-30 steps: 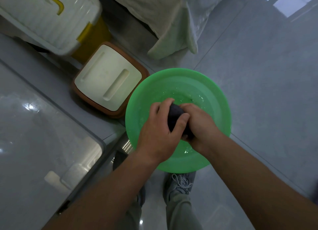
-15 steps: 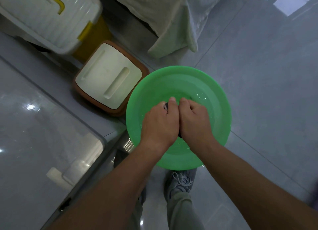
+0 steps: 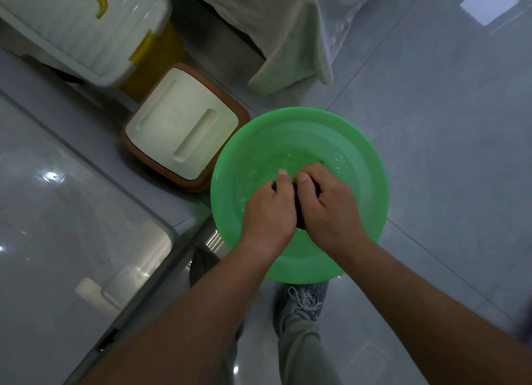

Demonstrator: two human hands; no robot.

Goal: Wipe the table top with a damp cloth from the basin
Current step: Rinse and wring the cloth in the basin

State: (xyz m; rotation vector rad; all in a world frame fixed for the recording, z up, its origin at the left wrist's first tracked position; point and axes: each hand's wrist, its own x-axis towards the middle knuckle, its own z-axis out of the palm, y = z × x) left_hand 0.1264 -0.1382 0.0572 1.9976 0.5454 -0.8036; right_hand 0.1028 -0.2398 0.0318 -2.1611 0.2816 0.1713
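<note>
A round green basin (image 3: pixel 371 183) sits on the tiled floor, with a little water and droplets inside. Over its middle, my left hand (image 3: pixel 269 212) and my right hand (image 3: pixel 331 206) are pressed side by side, both curled round a small dark cloth (image 3: pixel 299 209). Only slivers of the cloth show between and beyond my fingers; most of it is hidden in my palms. The glossy grey table top (image 3: pixel 63 212) fills the left side of the view, its corner close to the basin's left rim.
A brown stool with a cream top (image 3: pixel 181 125) stands just left of the basin. Behind it is a white and yellow storage box (image 3: pixel 80 24). Pale bedding (image 3: pixel 290 39) hangs down at the top. My grey shoe (image 3: pixel 302 304) is below the basin. Grey floor tiles spread to the right.
My hands drew together around the dark cloth, which showed more a second ago and is now nearly hidden. The right hand has since spread slightly apart over the basin.
</note>
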